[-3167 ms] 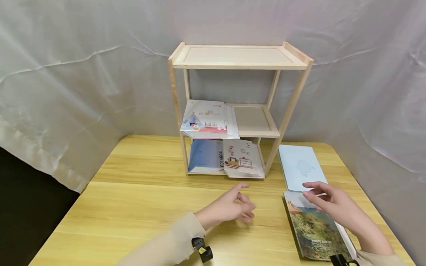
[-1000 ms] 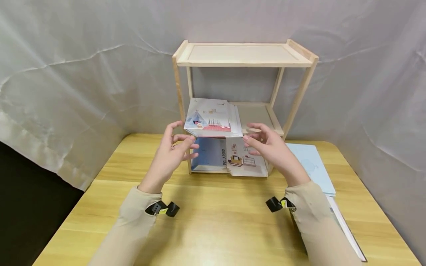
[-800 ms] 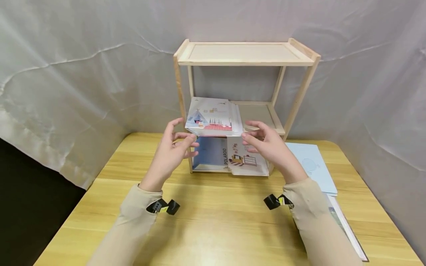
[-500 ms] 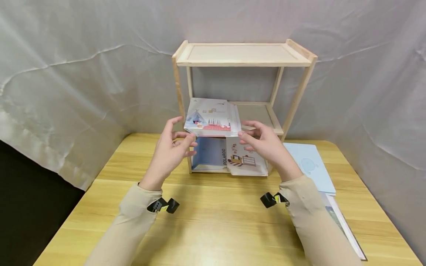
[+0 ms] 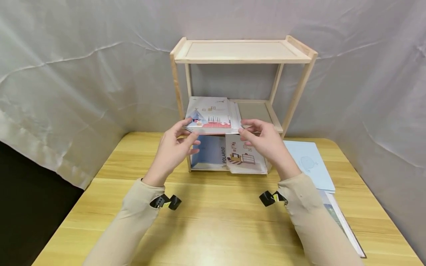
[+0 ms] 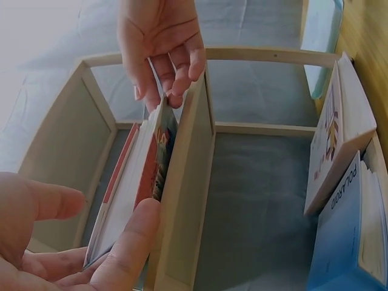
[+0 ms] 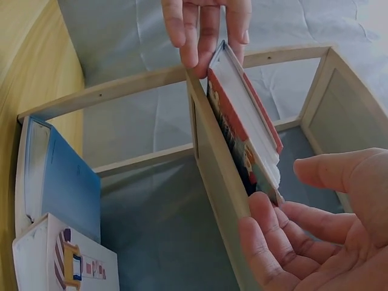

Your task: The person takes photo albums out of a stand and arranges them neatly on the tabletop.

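On the middle shelf lies a thick white album (image 5: 213, 111) with a tent picture on its cover. White layers stick out along its right side; whether it is one album or more I cannot tell. My left hand (image 5: 174, 147) is at its left front corner, fingers loosely bent, a fingertip over the cover's edge. My right hand (image 5: 266, 142) touches the right front corner. In the right wrist view the album's page edge (image 7: 245, 103) stands between both hands, and the right thumb (image 7: 330, 170) is apart from it. Neither hand curls round the album.
A three-tier wooden shelf (image 5: 244, 51) stands on the table (image 5: 216, 229). Its bottom tier holds a blue POLAROID album (image 5: 208, 151) and a white album (image 5: 246, 155). A light blue notebook (image 5: 311, 162) and a partly covered photo album (image 5: 339, 214) lie at right.
Both hands have come up from above the table to the middle shelf. Lately the right hand has shifted left to the album's corner, and the left fingers have moved onto its left corner.
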Tool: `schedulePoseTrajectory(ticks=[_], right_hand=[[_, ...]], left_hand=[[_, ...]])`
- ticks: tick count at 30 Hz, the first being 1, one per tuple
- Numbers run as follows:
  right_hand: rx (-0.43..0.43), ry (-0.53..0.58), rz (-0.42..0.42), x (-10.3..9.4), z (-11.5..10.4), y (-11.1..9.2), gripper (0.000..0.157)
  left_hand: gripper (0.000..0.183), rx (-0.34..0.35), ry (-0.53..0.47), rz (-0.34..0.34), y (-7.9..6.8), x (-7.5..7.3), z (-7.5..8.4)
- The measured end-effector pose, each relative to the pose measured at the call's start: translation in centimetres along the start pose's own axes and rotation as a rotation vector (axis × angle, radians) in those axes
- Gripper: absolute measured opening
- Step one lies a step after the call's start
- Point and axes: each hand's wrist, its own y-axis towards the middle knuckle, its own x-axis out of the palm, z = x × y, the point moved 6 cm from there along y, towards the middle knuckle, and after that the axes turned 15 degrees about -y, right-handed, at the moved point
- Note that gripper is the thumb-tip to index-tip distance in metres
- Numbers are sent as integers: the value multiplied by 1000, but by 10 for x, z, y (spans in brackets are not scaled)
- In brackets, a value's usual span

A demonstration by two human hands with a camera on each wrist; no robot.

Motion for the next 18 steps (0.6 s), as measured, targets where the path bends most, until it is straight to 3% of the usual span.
schedulePoseTrajectory(ticks=[7,18], right_hand=[[-11,-17,-31,2,-2,-2,51],[-14,-121,-51,-5,-1,18,62]], left_hand=[[64,-4,34,-7,-3,-3,3],[78,-79,69,-17,9,2,4]])
